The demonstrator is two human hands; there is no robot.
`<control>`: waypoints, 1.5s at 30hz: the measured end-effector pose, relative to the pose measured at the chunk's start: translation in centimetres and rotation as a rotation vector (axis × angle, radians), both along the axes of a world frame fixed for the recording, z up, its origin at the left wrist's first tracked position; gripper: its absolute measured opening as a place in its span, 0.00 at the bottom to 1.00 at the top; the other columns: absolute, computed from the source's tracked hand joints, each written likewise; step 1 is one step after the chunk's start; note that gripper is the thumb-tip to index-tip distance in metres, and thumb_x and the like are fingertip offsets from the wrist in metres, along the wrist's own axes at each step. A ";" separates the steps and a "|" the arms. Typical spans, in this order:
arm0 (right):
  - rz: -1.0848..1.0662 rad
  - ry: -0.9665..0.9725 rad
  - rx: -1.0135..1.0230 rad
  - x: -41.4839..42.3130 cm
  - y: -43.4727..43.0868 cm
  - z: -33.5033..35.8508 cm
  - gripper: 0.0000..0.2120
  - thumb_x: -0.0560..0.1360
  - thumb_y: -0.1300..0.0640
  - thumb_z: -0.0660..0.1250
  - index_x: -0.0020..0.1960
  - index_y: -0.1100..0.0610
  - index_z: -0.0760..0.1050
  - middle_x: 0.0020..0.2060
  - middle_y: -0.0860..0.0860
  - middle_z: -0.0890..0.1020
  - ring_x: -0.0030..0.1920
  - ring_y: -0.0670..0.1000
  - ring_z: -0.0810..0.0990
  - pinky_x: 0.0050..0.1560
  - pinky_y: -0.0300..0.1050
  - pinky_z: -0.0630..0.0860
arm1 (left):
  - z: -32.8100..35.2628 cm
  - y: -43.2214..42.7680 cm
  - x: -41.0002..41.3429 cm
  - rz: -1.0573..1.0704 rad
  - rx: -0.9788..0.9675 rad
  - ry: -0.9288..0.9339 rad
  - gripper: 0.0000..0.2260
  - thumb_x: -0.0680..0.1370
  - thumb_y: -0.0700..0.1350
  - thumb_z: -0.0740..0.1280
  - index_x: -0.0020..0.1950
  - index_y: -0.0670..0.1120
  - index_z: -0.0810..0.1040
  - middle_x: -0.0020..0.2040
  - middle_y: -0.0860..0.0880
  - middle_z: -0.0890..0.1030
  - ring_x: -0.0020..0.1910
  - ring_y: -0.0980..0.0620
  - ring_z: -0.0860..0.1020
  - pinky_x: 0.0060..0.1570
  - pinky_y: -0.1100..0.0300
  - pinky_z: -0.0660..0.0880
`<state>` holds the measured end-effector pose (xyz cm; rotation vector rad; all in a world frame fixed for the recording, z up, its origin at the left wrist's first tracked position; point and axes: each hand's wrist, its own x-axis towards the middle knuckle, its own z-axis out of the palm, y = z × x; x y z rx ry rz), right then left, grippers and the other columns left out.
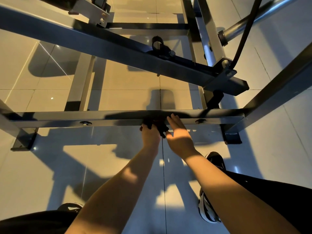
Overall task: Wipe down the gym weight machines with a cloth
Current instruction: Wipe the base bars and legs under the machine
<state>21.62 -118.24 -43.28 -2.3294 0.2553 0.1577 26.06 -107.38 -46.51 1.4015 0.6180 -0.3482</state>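
Observation:
A dark steel crossbar [59, 118] of the weight machine's base runs left to right just above the tiled floor. My left hand [150, 134] grips a dark cloth [159, 126] bunched against the near face of that bar, at its middle. My right hand [179, 134] lies beside it with straight fingers, fingertips touching the bar and the cloth's right edge. Much of the cloth is hidden in shadow under the bar.
A long diagonal beam [101, 46] crosses above the bar, ending in a bracket [224, 78] with a black cable [244, 36]. A chrome tube [253, 19] angles at upper right. Frame legs stand left and right. My shoes [207, 208] rest on the tiles.

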 end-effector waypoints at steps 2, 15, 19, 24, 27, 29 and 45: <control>-0.018 0.001 0.006 0.1 0.0 0.0 0.29 0.81 0.61 0.63 0.80 0.55 0.61 0.80 0.48 0.58 0.81 0.45 0.51 0.71 0.25 0.41 | 0.0 -1.0 -0.5 -0.035 0.023 -0.042 0.16 0.84 0.41 0.60 0.72 0.46 0.70 0.58 0.43 0.81 0.56 0.46 0.81 0.55 0.56 0.79; -0.049 -0.006 0.085 0.1 -0.2 0.6 0.27 0.81 0.63 0.62 0.79 0.57 0.63 0.79 0.50 0.62 0.80 0.48 0.55 0.74 0.28 0.46 | 1.1 0.5 -0.8 -0.131 0.059 -0.046 0.15 0.83 0.42 0.61 0.69 0.47 0.73 0.56 0.45 0.83 0.55 0.48 0.82 0.56 0.51 0.80; -0.074 -0.018 0.083 0.2 -0.3 0.9 0.27 0.81 0.63 0.63 0.79 0.59 0.64 0.78 0.54 0.65 0.79 0.52 0.59 0.78 0.38 0.51 | 1.9 -1.3 -1.3 -0.152 -0.019 -0.100 0.12 0.84 0.40 0.60 0.66 0.44 0.76 0.55 0.46 0.83 0.54 0.50 0.81 0.54 0.58 0.78; -0.039 0.006 0.095 0.0 -0.3 0.8 0.27 0.81 0.63 0.62 0.79 0.57 0.62 0.79 0.50 0.62 0.80 0.47 0.55 0.73 0.28 0.47 | 0.6 1.0 0.2 -0.007 0.062 0.080 0.12 0.83 0.43 0.60 0.66 0.46 0.75 0.52 0.45 0.84 0.51 0.48 0.81 0.49 0.56 0.77; -0.047 0.003 0.094 0.2 -0.2 0.6 0.27 0.81 0.63 0.63 0.79 0.57 0.63 0.79 0.50 0.61 0.80 0.46 0.54 0.71 0.25 0.45 | 0.7 0.3 0.0 -0.014 0.047 0.022 0.16 0.83 0.42 0.60 0.71 0.49 0.70 0.56 0.47 0.82 0.56 0.49 0.80 0.60 0.52 0.77; -0.059 -0.004 0.083 0.2 -0.2 0.5 0.27 0.81 0.62 0.63 0.79 0.57 0.63 0.79 0.50 0.62 0.80 0.46 0.54 0.72 0.27 0.45 | 1.0 -0.4 -0.4 -0.028 -0.013 0.002 0.14 0.84 0.41 0.59 0.70 0.50 0.69 0.56 0.48 0.81 0.56 0.50 0.80 0.59 0.54 0.76; -0.030 0.014 0.071 1.0 2.3 0.8 0.28 0.81 0.61 0.63 0.80 0.56 0.62 0.80 0.49 0.60 0.80 0.46 0.52 0.76 0.34 0.46 | 1.0 1.2 -0.1 -0.010 0.026 0.018 0.16 0.84 0.44 0.60 0.72 0.49 0.69 0.58 0.45 0.81 0.57 0.46 0.80 0.57 0.52 0.78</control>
